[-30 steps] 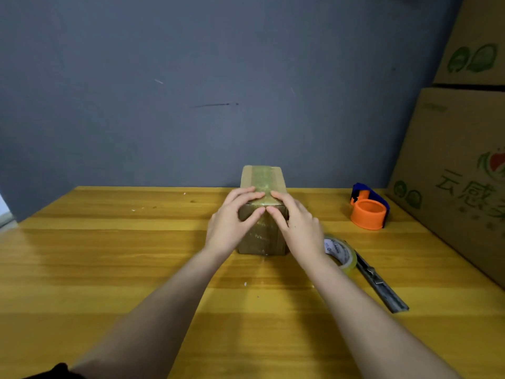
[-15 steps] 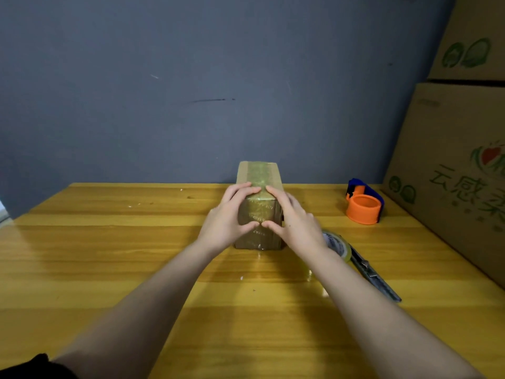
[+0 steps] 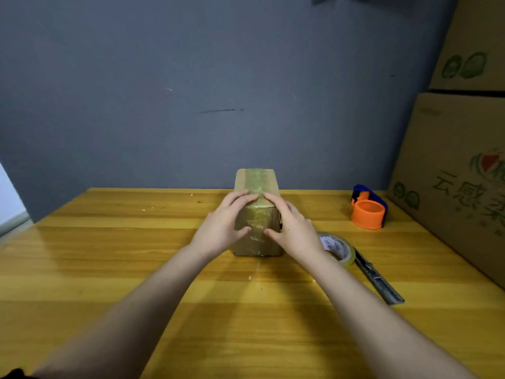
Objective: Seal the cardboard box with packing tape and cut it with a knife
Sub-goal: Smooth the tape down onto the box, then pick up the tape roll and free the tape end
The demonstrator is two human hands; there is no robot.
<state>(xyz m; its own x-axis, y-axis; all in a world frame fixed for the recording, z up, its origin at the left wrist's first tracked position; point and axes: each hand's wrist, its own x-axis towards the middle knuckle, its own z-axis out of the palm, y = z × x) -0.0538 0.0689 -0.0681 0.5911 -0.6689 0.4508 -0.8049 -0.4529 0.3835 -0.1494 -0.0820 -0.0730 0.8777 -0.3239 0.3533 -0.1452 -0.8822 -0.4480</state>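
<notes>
Both hands' grip [image 3: 220, 228] half-hiding box [image 3: 257, 184]

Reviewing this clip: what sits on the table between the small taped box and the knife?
In the head view, the roll of clear packing tape lies between the small taped box and the knife, partly hidden behind the right hand.

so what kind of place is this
Probably a small packing or storage corner: large printed cartons stacked at the right, a tape roll and an orange tape dispenser on a wooden table.
</notes>
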